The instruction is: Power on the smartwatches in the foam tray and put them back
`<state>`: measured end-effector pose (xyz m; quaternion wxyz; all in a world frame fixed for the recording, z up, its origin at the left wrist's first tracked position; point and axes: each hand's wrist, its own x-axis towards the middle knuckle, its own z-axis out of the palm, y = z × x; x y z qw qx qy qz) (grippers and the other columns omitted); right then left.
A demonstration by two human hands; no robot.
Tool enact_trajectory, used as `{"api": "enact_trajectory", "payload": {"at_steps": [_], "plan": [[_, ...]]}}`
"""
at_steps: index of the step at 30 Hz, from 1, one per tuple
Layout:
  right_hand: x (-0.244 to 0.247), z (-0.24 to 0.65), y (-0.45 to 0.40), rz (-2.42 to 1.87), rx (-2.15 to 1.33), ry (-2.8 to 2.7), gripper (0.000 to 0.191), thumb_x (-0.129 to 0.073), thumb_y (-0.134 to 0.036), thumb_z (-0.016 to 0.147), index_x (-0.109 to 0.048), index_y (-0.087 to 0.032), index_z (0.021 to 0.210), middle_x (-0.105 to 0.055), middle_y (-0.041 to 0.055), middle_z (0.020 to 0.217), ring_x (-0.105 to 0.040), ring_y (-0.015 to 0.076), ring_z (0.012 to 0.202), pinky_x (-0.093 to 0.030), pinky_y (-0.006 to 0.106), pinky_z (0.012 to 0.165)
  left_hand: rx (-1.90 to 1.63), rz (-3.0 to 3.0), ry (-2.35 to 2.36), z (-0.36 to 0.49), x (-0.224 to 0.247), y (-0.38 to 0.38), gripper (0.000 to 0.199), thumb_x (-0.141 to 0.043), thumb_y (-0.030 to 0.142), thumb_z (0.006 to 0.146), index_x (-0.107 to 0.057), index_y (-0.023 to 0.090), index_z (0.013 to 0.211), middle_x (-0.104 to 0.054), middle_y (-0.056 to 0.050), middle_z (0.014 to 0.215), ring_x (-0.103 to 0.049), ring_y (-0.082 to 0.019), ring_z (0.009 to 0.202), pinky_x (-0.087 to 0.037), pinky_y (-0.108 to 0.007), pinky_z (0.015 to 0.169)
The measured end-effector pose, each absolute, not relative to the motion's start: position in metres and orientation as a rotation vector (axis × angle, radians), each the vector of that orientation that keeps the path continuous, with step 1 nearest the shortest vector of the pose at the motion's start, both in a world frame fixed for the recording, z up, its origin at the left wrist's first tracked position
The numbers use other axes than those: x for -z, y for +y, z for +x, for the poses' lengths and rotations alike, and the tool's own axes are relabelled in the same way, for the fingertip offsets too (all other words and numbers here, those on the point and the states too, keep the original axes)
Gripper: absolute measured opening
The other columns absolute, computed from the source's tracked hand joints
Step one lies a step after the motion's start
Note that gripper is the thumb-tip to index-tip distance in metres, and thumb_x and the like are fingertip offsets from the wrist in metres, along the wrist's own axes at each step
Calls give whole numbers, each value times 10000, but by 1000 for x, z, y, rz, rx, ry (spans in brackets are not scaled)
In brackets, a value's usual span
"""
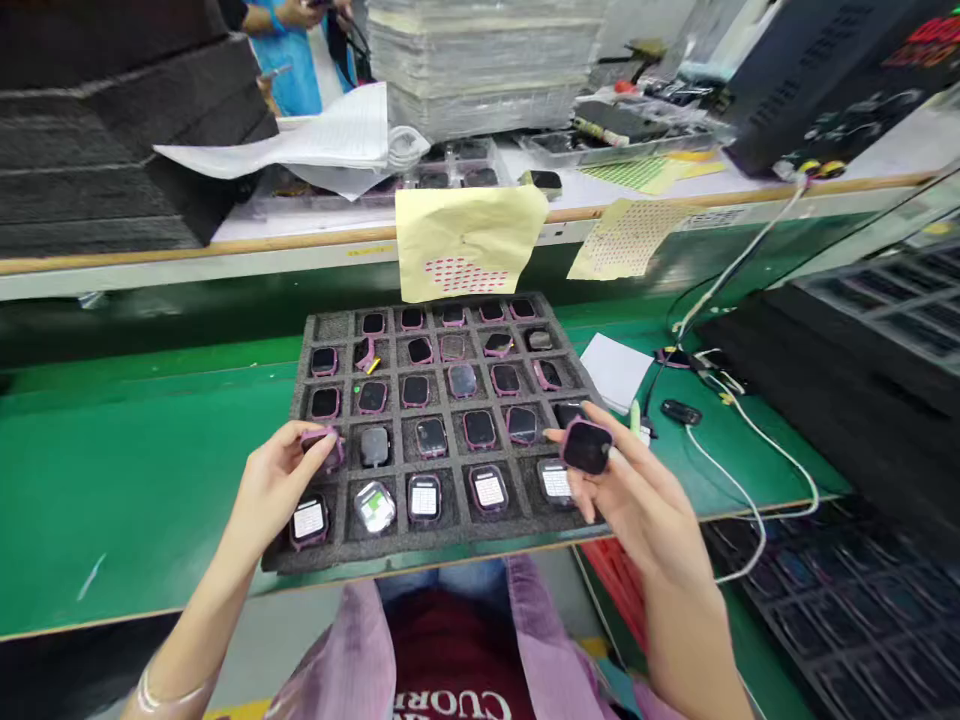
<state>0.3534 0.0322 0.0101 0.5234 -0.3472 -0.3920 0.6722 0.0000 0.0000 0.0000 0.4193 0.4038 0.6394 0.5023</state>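
A dark foam tray [397,468] with square compartments lies on the green bench in front of me, holding many purple-framed smartwatch bodies. Several in the nearest row show lit white screens, such as the watch [489,489]; most others are dark. My left hand [289,480] pinches a purple watch body [324,450] at the tray's left edge, partly covered by the fingers. Above the tray's right side, my right hand [630,480] holds another purple watch body [587,446], its dark screen facing up, between thumb and fingers.
Behind the tray runs a shelf [300,250] with papers, stacked clear trays [487,60] and a yellow sheet [469,245] hanging down. Black foam blocks [112,130] stand at left. White cables [739,490] and more foam trays [862,600] are at right. Another person works beyond the shelf.
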Motion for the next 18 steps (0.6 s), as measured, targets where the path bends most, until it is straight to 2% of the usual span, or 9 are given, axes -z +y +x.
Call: {"api": "enact_trajectory", "payload": {"at_steps": [3, 5, 9, 11, 14, 18], "plan": [[-4, 337, 34, -780, -1700, -955, 337, -653, -272, 867, -594, -257, 1198, -684, 105, 1054, -602, 133, 580, -481, 233, 469, -1276, 862, 1353, 27, -15, -14, 238, -679, 372, 799, -633, 156, 887, -661, -39, 809, -637, -185, 817, -484, -269, 729], [-3, 326, 35, -733, -1768, -951, 301, -684, -283, 835, -625, -253, 1129, -692, 90, 1007, -583, 120, 529, -470, 233, 450, -1281, 765, 1173, 45, -22, -19, 216, -651, 358, 824, -627, 154, 890, -631, -29, 796, -614, -151, 722, -480, -257, 674], [-2, 310, 34, -617, -1929, -922, 304, -672, -305, 838, -631, -254, 1135, -699, 82, 947, -572, 96, 449, -421, 195, 397, -1267, 637, 999, 77, -25, -17, 332, -616, 349, 851, -579, 158, 1121, -539, 5, 748, -512, -83, 579, -411, -208, 536], [-1, 306, 33, -561, -2004, -907, 305, -656, -305, 851, -632, -250, 1150, -700, 84, 947, -579, 93, 429, -401, 180, 376, -1215, 691, 995, 88, -22, -14, 416, -651, 320, 823, -534, 169, 1193, -504, 24, 738, -462, -57, 526, -354, -187, 479], [3, 303, 31, -520, -2065, -873, 311, -651, -284, 855, -633, -246, 1163, -702, 83, 940, -592, 98, 431, -401, 173, 362, -1084, 857, 1058, 99, -15, -13, 392, -638, 256, 819, -514, 184, 1183, -450, 67, 662, -373, -21, 420, -268, -173, 417], [8, 301, 29, -510, -2096, -847, 320, -655, -272, 848, -634, -240, 1166, -706, 86, 923, -598, 101, 436, -423, 172, 361, -1010, 1025, 1247, 107, -9, -15, 382, -575, 237, 839, -473, 206, 1206, -419, 87, 614, -373, -41, 406, -293, -175, 408]]}}
